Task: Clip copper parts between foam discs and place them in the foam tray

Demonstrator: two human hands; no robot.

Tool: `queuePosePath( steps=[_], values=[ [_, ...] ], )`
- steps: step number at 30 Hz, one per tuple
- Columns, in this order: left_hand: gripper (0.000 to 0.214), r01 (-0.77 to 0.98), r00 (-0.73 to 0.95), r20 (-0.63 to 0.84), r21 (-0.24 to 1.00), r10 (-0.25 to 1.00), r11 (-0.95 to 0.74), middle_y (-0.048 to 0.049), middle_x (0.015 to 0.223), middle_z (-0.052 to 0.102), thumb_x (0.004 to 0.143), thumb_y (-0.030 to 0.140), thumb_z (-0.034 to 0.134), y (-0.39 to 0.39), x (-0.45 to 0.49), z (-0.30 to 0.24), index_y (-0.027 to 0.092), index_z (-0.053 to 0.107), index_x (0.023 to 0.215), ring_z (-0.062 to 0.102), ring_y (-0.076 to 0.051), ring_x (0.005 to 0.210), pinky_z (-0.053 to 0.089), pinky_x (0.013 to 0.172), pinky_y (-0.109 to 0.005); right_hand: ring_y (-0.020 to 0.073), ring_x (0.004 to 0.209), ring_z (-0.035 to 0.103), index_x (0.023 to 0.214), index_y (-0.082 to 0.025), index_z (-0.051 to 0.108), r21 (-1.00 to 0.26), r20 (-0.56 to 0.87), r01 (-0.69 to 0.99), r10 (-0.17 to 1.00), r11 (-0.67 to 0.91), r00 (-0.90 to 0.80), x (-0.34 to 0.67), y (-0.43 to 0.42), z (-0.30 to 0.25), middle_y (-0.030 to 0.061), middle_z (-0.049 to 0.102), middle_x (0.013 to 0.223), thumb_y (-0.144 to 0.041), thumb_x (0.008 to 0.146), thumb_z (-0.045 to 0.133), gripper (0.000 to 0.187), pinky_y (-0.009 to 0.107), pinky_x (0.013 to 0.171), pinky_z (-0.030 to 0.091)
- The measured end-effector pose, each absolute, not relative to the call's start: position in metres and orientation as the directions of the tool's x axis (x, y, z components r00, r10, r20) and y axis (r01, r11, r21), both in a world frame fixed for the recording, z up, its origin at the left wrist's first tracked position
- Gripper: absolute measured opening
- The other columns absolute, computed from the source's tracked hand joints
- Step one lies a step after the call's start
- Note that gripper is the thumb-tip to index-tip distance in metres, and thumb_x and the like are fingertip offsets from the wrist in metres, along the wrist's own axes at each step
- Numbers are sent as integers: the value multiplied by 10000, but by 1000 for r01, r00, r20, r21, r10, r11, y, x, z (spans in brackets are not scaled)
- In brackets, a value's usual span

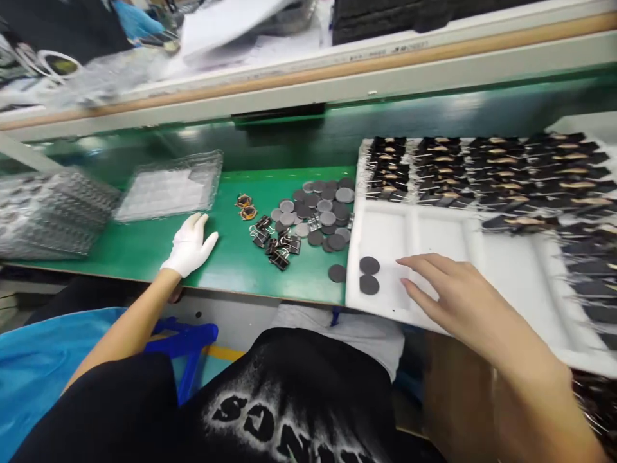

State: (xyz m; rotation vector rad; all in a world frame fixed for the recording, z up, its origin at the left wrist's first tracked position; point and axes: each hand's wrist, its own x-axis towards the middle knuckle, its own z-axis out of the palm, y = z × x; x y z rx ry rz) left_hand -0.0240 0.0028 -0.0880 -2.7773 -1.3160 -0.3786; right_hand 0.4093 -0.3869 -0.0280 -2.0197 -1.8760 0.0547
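My left hand (189,244), in a white glove, rests on the green work surface (226,263) with thumb and fingers apart and nothing in it. Close beyond it lies a clear plastic tray (168,190). My right hand (441,289) is bare and hovers over the white tray (385,222); its thumb and forefinger are apart with nothing visible between them. Just left of those fingertips lie two dark round discs (369,275) inside the tray. Another dark disc (337,273) sits on the green surface beside the tray's left wall.
Grey and black discs (325,212) are heaped left of the white tray. Nearby are several black binder clips (277,243) and two small orange-brown parts (247,207). Rows of black parts (443,170) fill the tray's back. Stacked clear trays (53,209) stand far left; a shelf edge (289,80) crosses behind.
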Motion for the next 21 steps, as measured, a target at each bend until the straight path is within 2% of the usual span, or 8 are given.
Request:
queuePosePath(
  steps=[2,3,5,7,11,14,17,21],
  values=[
    [747,716,668,261,30,697,-698,-283,1636,403,977,559,457,5,-8,-90,82,447,1551,345,-426,1572,328,1260,-616,240,872,663,1099,-186,671,-342,304,940,946,2,109,373,-401,-23,88,717,971,-287,1056,532,177,376,781,471],
    [748,697,684,278,23,675,-716,-277,1644,388,968,556,471,7,-1,-90,91,444,1553,316,-436,1584,311,1264,-628,201,774,625,986,-192,660,-427,284,901,957,76,54,353,-409,-28,53,678,847,-259,1043,550,140,343,730,450],
    [722,672,693,336,19,638,-741,-236,1655,384,950,542,494,13,14,-89,146,441,1553,286,-429,1598,286,1272,-630,159,640,566,844,-208,630,-538,94,832,991,134,-99,318,-425,-58,10,620,719,-242,1045,498,243,327,683,436],
    [671,658,681,407,27,609,-753,-151,1660,404,942,522,501,20,28,-86,234,431,1544,302,-391,1597,281,1281,-606,197,708,627,813,-198,637,-429,-24,903,999,17,-31,298,-439,-108,41,661,767,-219,1055,467,297,367,740,472],
    [556,635,674,469,25,570,-772,-8,1619,481,944,500,506,30,57,-81,348,446,1475,403,-309,1546,329,1261,-554,250,905,720,998,-183,735,-384,2,918,994,102,-110,298,-463,-200,87,758,968,-213,1039,481,259,403,832,561],
    [474,589,715,485,-28,504,-808,-77,1539,573,951,476,540,32,70,-78,290,562,1387,499,-322,1479,378,1213,-534,296,1124,723,1249,-160,723,-369,9,921,991,127,-133,303,-473,-229,132,764,1223,-209,1022,482,334,483,1005,570],
    [441,542,736,502,-34,454,-840,-140,1469,632,955,436,561,34,72,-79,239,631,1343,566,-351,1418,413,1168,-536,335,1314,651,1433,-178,644,-397,-75,911,985,111,-153,300,-470,-236,143,687,1428,-264,1019,514,443,557,1128,513],
    [439,513,735,507,17,450,-858,-142,1454,647,948,398,577,38,69,-83,249,651,1354,585,-355,1399,432,1153,-537,348,1348,623,1442,-164,632,-427,-142,899,974,101,-177,295,-461,-239,155,666,1454,-337,1005,546,477,566,1166,488]
  ],
)
